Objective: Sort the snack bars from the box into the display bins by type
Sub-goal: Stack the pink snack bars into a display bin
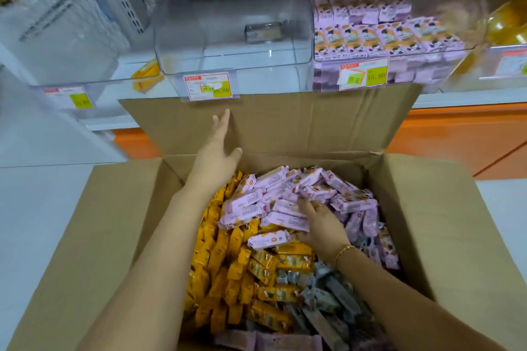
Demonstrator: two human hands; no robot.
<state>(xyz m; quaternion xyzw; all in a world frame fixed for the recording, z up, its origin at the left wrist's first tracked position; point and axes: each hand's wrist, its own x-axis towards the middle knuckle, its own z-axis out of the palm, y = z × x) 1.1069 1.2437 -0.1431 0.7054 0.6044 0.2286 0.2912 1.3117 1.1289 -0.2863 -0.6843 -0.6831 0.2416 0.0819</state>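
An open cardboard box (119, 222) holds piles of pink-lilac bars (256, 199), yellow-orange bars (225, 262) and grey bars (328, 293). My left hand (218, 148) is stretched out flat over the box's far edge, fingers straight, holding nothing. My right hand (320, 222) is dug into the pink-lilac pile, its fingertips hidden among the wrappers. Behind the box stand clear display bins: the middle bin (233, 65) holds one grey bar (263, 30), the right bin (393, 65) is stacked with pink-lilac bars, the left bin (99, 85) shows a few yellow bars (145, 77).
The box's rear flap (285, 120) stands upright against the bins' fronts, just under the price labels (208, 87). An orange shelf front (462, 139) runs behind it on the right. White surfaces lie on both sides of the box.
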